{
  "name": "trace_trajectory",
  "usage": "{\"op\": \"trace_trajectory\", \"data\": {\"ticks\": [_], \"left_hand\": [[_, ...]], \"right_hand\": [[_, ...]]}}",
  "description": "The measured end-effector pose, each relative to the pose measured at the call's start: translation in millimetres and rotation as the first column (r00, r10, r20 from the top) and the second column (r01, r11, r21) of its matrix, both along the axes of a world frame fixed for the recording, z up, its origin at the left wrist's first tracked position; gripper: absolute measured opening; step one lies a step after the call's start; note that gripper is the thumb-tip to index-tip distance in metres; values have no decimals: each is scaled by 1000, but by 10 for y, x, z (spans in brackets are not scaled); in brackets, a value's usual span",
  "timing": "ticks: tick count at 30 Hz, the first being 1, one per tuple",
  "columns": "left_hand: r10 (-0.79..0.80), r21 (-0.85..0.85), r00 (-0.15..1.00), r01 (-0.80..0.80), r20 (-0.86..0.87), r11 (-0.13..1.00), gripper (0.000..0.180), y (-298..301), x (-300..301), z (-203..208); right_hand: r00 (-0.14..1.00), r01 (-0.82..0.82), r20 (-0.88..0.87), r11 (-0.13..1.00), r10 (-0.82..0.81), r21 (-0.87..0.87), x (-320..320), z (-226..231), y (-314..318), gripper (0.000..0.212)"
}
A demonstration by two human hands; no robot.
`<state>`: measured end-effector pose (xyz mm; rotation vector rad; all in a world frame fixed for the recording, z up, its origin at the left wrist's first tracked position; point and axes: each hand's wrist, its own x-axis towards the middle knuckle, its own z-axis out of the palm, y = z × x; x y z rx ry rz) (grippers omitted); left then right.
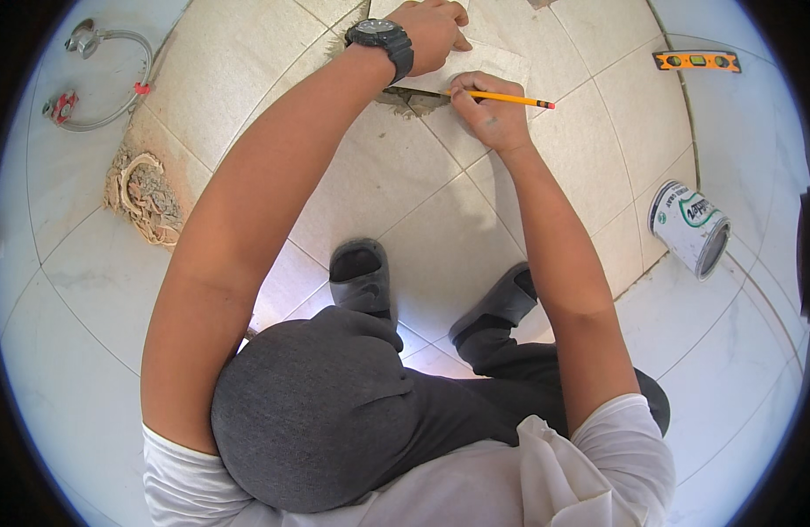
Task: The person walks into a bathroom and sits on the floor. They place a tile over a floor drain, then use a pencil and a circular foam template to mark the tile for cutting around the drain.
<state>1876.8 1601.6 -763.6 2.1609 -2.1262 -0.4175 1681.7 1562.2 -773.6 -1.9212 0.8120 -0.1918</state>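
In my right hand [494, 119] is a yellow pencil [501, 97], its red eraser end pointing right. The fingers close round it near its other end, beside a cream tile piece [500, 63] lying on the floor. My left hand [429, 35], with a black watch [383, 39] on its wrist, rests at the far side of the tile piece. Its thumb and fingers are apart, the fingertips down on the tile. Between my hands a dark rough gap [414, 99] opens in the floor tiles. The pencil's tip is hidden by my right hand.
A paint can [688, 224] lies on its side at right, with an orange spirit level [697, 61] beyond it. At left are a flexible hose with a valve [146, 66] and a rubble-filled hole [146, 198]. My feet in dark slides [361, 277] stand on the tiles.
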Motion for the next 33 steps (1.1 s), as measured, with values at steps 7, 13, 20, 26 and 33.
{"op": "trace_trajectory", "data": {"ticks": [7,13,20,26,33], "left_hand": [[-21,5,1000,21,-12,1000,53,-15,11,20],[-2,38,1000,2,-13,999,54,-17,-7,14],[31,160,989,-8,-141,987,37,-47,34,208],[57,186,977,-19,-203,982,34,-36,43,378],[44,175,973,-4,-227,985,35,-41,56,330]], "right_hand": [[998,15,59,1000,-16,23,2,-6,-1,14],[991,27,129,999,-23,-28,3,-58,17,13],[997,-2,74,999,5,-48,-2,-44,2,11],[998,-7,59,1000,7,-9,0,-17,1,13],[1000,-19,1,999,19,-30,1,1,-13,15]]}}
